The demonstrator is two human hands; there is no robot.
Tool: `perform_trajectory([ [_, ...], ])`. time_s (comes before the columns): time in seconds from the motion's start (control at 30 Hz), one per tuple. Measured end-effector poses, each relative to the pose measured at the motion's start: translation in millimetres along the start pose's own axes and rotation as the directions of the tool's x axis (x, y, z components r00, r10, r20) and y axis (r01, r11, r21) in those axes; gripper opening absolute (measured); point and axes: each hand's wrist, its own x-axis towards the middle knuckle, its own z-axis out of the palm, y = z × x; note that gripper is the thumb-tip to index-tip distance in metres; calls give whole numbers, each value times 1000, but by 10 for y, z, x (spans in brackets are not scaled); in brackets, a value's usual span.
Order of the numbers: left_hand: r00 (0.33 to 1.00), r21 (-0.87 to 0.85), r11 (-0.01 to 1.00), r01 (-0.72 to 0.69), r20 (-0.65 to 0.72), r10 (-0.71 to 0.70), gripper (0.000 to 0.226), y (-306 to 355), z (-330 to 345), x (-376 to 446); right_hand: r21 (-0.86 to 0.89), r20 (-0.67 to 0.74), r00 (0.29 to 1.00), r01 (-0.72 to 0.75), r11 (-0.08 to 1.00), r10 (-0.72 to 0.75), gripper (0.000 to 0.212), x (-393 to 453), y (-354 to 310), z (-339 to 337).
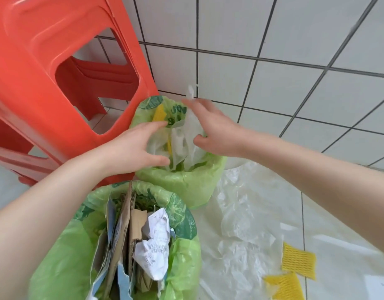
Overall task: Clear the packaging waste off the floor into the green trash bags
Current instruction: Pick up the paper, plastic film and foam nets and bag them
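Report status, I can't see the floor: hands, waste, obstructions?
Both hands stuffing plastic into far bag. Film, yellow netting on floor. Nothing blocking.

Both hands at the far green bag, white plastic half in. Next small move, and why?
Probably push the white plastic film down with both hands. It stands above the rim of the far green bag, between the left hand and right hand, with one tip poking high. More clear plastic sheet and yellow foam nets lie on the floor.
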Motion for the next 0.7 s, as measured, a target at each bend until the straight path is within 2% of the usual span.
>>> perform_trajectory([
  [0.07, 999, 33, 999, -5, 51, 3, 94, 34, 75, 21, -54, 91, 996, 13, 998, -8, 64, 8, 8, 105],
  [0.13, 996, 99, 995, -2, 94, -7, 93, 33, 190, 134, -102, 173, 984, -26, 994, 44, 59, 61, 11, 231],
  [0.2, 988, 152, 988, 27, 144, -49, 88, 8, 304, 297, -171, 235, 968, -49, 984, 89, 60, 152, 11, 335],
  [0.33, 963, 264, 962, 74, 233, -138, 74, -94, 471, 558, -293, 352, 926, -30, 956, 137, 37, 356, 34, 519],
  [0.43, 940, 347, 934, 82, 285, -188, 71, -148, 515, 647, -418, 426, 880, -14, 908, 209, 31, 460, 68, 641],
  [0.53, 941, 314, 946, 83, 287, -178, 67, -146, 495, 692, -373, 424, 880, -44, 927, 213, 41, 506, 92, 585],
  [0.63, 969, 243, 967, 76, 211, -129, 57, -104, 442, 647, -229, 335, 928, -88, 969, 163, 59, 441, 137, 419],
  [0.7, 980, 225, 971, 85, 158, -122, 51, -55, 408, 574, -200, 279, 950, -87, 976, 142, 62, 320, 166, 294],
])
